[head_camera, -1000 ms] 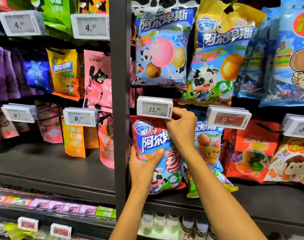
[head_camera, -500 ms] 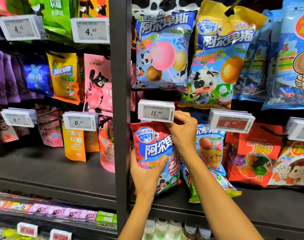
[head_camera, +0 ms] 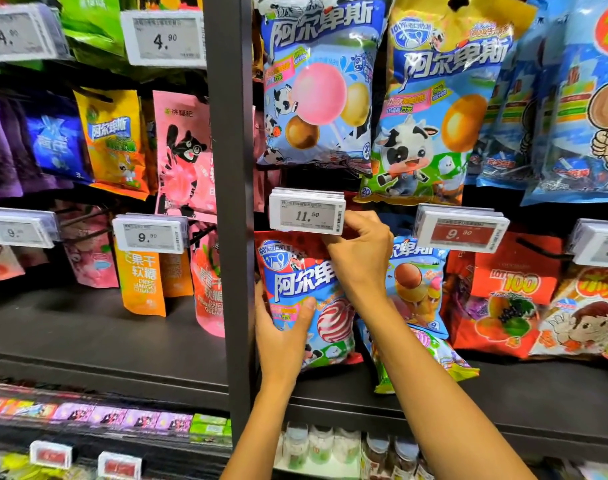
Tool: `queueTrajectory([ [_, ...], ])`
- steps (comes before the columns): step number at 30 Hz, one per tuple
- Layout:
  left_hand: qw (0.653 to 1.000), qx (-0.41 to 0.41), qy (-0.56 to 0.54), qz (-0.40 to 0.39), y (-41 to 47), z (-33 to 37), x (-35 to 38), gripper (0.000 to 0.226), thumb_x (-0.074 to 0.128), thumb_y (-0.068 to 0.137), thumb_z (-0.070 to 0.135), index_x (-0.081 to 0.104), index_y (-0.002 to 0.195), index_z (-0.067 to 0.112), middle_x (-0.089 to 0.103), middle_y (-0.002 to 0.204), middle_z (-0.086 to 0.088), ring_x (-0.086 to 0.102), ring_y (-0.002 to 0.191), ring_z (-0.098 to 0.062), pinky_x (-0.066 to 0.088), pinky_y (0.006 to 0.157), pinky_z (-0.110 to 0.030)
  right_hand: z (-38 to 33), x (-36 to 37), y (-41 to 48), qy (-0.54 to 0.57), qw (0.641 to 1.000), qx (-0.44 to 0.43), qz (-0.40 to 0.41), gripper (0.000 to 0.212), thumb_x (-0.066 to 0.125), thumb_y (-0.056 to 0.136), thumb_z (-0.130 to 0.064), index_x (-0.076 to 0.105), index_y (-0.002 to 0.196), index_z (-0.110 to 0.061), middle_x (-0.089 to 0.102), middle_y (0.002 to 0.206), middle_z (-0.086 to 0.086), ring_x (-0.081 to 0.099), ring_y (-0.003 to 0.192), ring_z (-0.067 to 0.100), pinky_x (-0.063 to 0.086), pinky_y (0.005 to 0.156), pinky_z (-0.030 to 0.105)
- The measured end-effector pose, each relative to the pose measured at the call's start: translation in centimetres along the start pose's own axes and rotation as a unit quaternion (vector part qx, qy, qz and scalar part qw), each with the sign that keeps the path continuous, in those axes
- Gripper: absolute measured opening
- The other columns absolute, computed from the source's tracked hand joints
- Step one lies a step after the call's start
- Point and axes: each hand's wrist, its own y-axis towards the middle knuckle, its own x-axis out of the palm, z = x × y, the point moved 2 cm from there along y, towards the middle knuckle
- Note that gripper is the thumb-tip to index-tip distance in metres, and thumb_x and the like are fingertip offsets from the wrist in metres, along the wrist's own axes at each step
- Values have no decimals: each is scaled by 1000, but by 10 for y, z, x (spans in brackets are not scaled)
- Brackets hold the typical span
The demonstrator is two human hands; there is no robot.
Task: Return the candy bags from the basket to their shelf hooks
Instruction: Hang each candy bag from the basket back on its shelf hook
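A red and blue lollipop candy bag hangs upright under the 11.50 price tag, just right of the dark shelf post. My left hand grips its lower left part, thumb across the front. My right hand pinches the bag's top right edge directly below the tag. The hook itself is hidden behind the tag and my fingers. No basket is in view.
A dark vertical post stands left of the bag. A blue lollipop bag hangs right of my right wrist under a red 9.90 tag. Larger lollipop bags hang above. A dark shelf board runs below.
The candy bag has risen slightly toward the price tag, and both hands have moved up with it. My grips are the same.
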Motion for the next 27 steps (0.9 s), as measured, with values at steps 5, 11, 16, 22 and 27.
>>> queueTrajectory([
  [5, 999, 8, 41, 9, -7, 15, 2, 52, 61, 72, 57, 33, 110, 81, 58, 107, 43, 63, 102, 6, 53, 89, -28, -2, 1, 4, -28, 996, 69, -47, 33, 70, 68, -31, 76, 100, -30, 77, 91, 0, 70, 85, 22, 56, 70, 42],
  [11, 992, -11, 122, 39, -6, 9, 3, 51, 66, 89, 33, 41, 113, 70, 59, 106, 26, 62, 95, 8, 53, 90, -33, 5, -3, 29, 26, 979, 128, -159, 15, 78, 81, -16, 79, 95, -15, 77, 92, 3, 69, 86, 5, 61, 75, 37],
  [16, 972, -42, 226, 49, 5, 3, 7, 60, 60, 90, 37, 39, 144, 20, 54, 132, -4, 55, 118, -23, 46, 96, -37, 14, -1, 35, 32, 989, 70, -126, 11, 73, 83, -10, 79, 92, -12, 75, 84, -4, 64, 72, -7, 58, 71, 24],
  [22, 957, -72, 275, 54, 11, -2, 18, 69, 57, 87, 50, 33, 147, 26, 46, 145, -4, 47, 130, -27, 38, 106, -50, 45, -1, -8, -5, 998, 24, -60, 23, 70, 88, -19, 67, 110, -17, 63, 109, -2, 57, 101, 8, 45, 91, 21],
  [27, 969, -50, 233, 69, -2, -10, 10, 80, 56, 80, 65, 30, 147, 29, 53, 143, 0, 54, 125, -28, 41, 104, -48, 59, 5, -40, 106, 985, 129, -48, 57, 66, 92, -29, 39, 141, -21, 51, 139, -1, 57, 119, 11, 47, 102, 33],
])
